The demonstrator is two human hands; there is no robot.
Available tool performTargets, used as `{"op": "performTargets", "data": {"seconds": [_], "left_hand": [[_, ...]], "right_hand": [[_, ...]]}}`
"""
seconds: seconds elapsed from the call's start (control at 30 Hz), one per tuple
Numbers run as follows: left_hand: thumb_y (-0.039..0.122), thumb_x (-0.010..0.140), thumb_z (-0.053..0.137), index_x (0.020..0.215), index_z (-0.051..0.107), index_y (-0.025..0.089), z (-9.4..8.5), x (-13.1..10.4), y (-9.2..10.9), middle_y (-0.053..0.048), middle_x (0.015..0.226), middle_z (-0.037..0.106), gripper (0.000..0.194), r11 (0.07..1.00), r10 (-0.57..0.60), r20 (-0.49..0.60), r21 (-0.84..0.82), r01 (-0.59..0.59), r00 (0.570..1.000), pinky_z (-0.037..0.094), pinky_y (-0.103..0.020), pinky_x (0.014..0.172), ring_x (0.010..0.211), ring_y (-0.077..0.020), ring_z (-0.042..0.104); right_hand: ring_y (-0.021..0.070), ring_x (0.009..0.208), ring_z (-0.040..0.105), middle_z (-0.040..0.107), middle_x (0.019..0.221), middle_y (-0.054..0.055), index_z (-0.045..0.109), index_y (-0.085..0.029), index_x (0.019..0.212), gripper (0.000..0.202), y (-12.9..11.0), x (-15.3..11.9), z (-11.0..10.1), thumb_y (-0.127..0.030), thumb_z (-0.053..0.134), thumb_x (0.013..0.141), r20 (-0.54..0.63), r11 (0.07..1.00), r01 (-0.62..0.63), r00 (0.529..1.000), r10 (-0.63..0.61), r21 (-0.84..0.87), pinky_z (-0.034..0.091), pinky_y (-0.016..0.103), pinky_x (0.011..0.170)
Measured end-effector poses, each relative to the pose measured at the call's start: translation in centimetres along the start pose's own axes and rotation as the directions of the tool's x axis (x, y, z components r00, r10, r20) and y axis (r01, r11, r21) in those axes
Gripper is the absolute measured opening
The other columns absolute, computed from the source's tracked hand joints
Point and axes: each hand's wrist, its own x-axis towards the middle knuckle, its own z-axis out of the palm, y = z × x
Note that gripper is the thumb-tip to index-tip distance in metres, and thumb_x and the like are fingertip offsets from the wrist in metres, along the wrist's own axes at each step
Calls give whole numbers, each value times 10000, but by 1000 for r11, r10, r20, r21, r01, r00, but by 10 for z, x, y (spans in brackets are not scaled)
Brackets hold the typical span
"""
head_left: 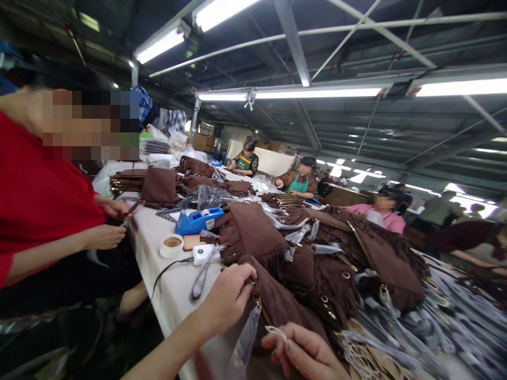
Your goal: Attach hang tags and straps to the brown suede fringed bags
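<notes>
Two hands work here: your left (227, 295) pinches the soft brown fringed bag (285, 298) on the white counter (164, 277); your right (307, 351), fingers curled, holds thin white string (276, 332), which could snag on the bag's metal clasp (258, 302) if pulled crooked.

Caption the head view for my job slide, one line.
Left hand grips a brown fringed bag; right hand holds white cord, beside a blue tape dispenser.

L hand (228, 295) pinches the edge of a brown fringed bag (283, 295) w/ gold hardware; R hand (303, 351) holds a thin white cord (276, 331), poss. looped, hard to tell. Blue tape dispenser (200, 220) & round white tub (171, 245) sit nearby on the white table (152, 237). Person in red (43, 200) at L.
</notes>
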Motion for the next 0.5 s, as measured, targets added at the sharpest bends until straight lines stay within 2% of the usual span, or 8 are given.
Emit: {"op": "performTargets", "data": {"seconds": [0.07, 0.17, 0.3, 0.4, 0.5], "left_hand": [[108, 792, 442, 825, 515, 209, -9, 0, -1, 3, 814, 573, 128, 1000, -19, 68, 1, 19, 998, 369, -290, 738, 796, -180, 520], [93, 764, 449, 808, 539, 205, -21, -8, -5, 24, 744, 562, 151, 994, -86, 171, -49, 96, 982, 385, -262, 693, 743, -162, 533], [52, 713, 473, 853, 602, 204, -29, -31, -13, 19, 822, 603, 244, 994, -108, 193, 12, 108, 975, 403, -249, 727, 810, -162, 558], [29, 732, 454, 900, 616, 216, -31, -48, -20, 22, 848, 639, 299, 992, -123, 211, 33, 118, 970, 411, -246, 742, 822, -157, 579], [20, 745, 448, 924, 611, 221, -34, -59, -25, 26, 841, 648, 315, 989, -148, 234, 46, 141, 961, 417, -240, 729, 811, -152, 594]], "right_hand": [[87, 541, 432, 595, 707, 10, 731, -163, 890, 523, 0, 2, 2, -665, 588, 850, -3, 1000, -12, 1000, 12, -26, 393, 229, 568], [88, 537, 402, 570, 653, -7, 692, -169, 860, 521, -2, 10, 10, -675, 569, 855, -48, 1000, -8, 999, 7, -27, 339, 211, 527], [121, 576, 449, 518, 612, -26, 710, -186, 884, 475, -14, 24, 27, -625, 531, 896, -111, 960, 72, 988, -105, -272, 361, 225, 554], [154, 660, 554, 641, 727, 4, 719, -200, 884, 404, -18, 34, 37, -523, 486, 949, -69, 894, 144, 979, -190, -425, 406, 233, 616], [169, 735, 618, 698, 796, 8, 708, -205, 838, 342, -15, 39, 44, -413, 473, 973, -5, 839, 184, 976, -218, -512, 417, 225, 665]]}}
